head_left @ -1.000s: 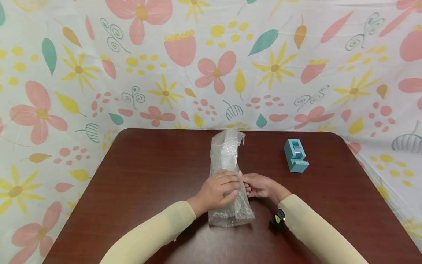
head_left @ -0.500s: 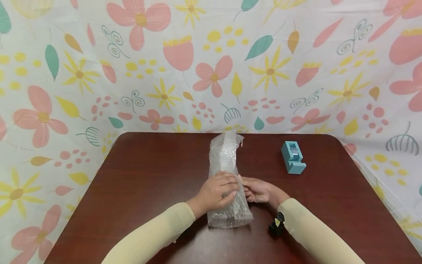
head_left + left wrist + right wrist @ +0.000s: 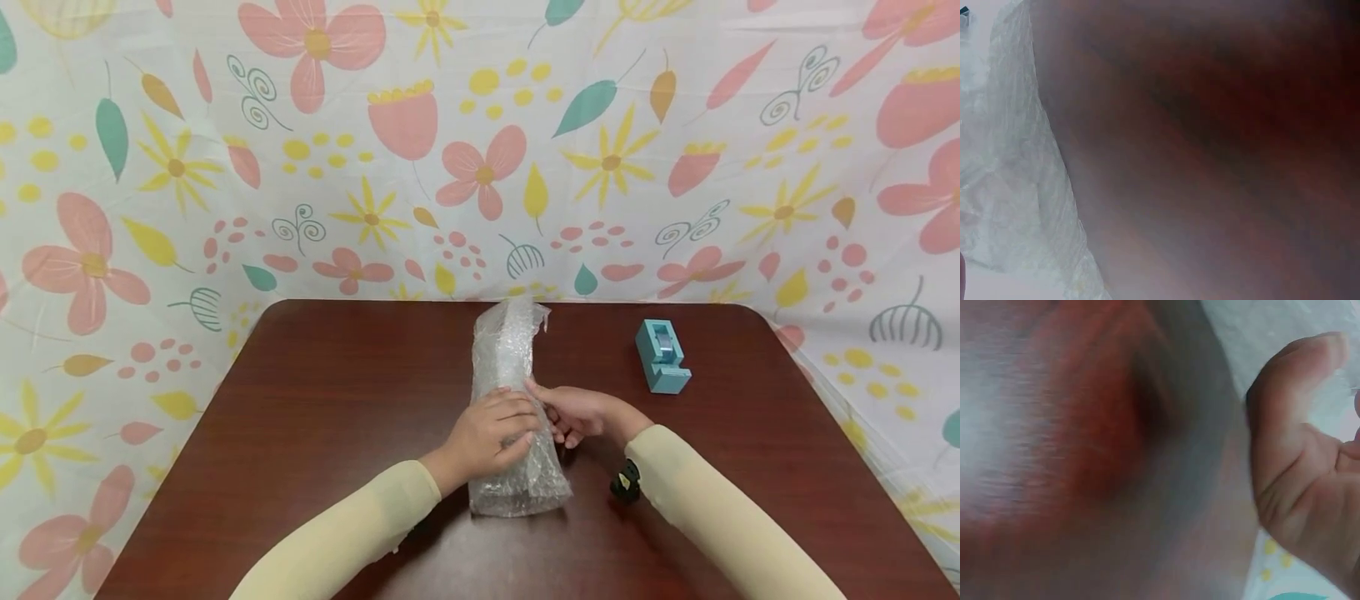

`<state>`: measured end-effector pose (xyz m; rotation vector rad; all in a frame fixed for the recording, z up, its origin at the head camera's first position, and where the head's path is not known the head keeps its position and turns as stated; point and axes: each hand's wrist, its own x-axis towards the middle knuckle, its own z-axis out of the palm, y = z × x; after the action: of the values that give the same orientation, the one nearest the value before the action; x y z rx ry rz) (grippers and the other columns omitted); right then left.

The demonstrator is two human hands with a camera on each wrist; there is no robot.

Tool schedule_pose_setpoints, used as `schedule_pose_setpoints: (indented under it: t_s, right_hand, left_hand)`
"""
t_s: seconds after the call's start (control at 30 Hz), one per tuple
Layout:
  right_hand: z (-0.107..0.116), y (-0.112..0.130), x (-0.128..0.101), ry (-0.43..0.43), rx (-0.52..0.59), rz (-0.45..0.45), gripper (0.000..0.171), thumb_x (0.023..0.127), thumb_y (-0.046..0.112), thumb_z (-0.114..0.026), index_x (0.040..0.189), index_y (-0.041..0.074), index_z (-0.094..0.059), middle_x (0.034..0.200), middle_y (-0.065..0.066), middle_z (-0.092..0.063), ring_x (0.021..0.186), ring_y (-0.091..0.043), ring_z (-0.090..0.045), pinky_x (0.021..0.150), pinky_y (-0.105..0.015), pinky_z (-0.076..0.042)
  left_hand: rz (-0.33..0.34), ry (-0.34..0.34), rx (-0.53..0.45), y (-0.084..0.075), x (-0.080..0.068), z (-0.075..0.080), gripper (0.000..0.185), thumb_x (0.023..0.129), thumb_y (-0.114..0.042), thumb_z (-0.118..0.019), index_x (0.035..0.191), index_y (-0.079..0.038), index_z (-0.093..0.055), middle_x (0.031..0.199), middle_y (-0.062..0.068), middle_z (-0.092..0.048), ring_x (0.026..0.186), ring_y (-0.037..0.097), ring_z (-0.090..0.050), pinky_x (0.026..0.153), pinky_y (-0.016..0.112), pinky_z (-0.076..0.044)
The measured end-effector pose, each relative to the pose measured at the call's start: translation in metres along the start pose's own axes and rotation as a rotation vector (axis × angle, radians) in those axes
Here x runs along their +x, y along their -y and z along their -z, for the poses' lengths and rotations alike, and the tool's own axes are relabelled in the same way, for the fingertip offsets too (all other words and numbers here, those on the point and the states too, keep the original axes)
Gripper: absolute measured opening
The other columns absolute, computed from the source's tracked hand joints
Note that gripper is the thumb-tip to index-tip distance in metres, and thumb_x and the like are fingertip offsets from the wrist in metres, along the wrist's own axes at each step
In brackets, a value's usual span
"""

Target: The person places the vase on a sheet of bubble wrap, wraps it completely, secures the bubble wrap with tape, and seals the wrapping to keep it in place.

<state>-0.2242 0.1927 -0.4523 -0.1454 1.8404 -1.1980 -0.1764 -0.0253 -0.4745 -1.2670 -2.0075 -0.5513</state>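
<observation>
1. Bubble wrap (image 3: 513, 400), rolled into a long bundle, is laid on the tabletop (image 3: 337, 392) near the middle, with its long axis running from the near edge toward the far edge.
2. Its near half is covered by the left hand (image 3: 491, 433), which is laid flat on top with fingers spread lightly and pressed down on the wrap.
3. The right hand (image 3: 573, 412) is set against the bundle's right side; its index finger is stretched onto the wrap just beyond the left fingertips, while the other fingers are loosely curled beneath. Whether anything is pinched there cannot be told.
4. The bundle thus lies directly under the left hand and to the left of the right palm; both hands are equally near.
5. A tape dispenser (image 3: 662, 357) is placed toward the far right corner, well apart from the bundle and nearer the right hand.
6. Bare wood is seen on both sides of the bundle, broader toward the left edge.
7. A floral cloth (image 3: 225, 167) is hung behind the far edge.
</observation>
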Motion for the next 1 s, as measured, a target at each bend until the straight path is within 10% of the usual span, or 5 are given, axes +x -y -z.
schedule_pose_setpoints:
  t_s: [0.33,0.67,1.0]
  right_hand:
    - [-0.005,-0.025,-0.003,-0.044,0.169,0.105,0.027,0.113,0.032,-0.032,0.104,0.015,-0.052,0.081,0.004,-0.052,0.065,-0.006,-0.051,0.059,-0.02,-0.048]
    - [-0.02,-0.022,-0.022,-0.109,0.179,0.135,0.058,0.112,0.039,-0.029,0.146,-0.006,-0.042,0.112,-0.004,-0.067,0.093,-0.01,-0.066,0.084,-0.03,-0.058]
    - [-0.037,-0.023,-0.03,-0.088,0.238,0.226,0.075,0.11,0.052,-0.028,0.154,-0.008,-0.03,0.128,-0.011,-0.063,0.105,-0.011,-0.066,0.093,-0.034,-0.058]
  left_hand:
    - [0.02,0.005,-0.005,0.0,-0.005,0.002,0.041,0.109,-0.033,-0.039,0.105,-0.02,-0.078,0.115,-0.003,-0.077,0.119,0.016,-0.069,0.108,0.036,-0.052]
    - [0.041,0.128,-0.059,0.0,0.003,0.01,0.034,0.107,-0.032,-0.045,0.115,-0.021,-0.076,0.122,-0.003,-0.076,0.126,0.018,-0.066,0.111,0.039,-0.05]
    - [0.118,0.311,-0.129,-0.004,0.01,0.026,0.03,0.095,-0.026,-0.065,0.123,-0.021,-0.073,0.131,-0.002,-0.072,0.133,0.019,-0.06,0.116,0.044,-0.046]
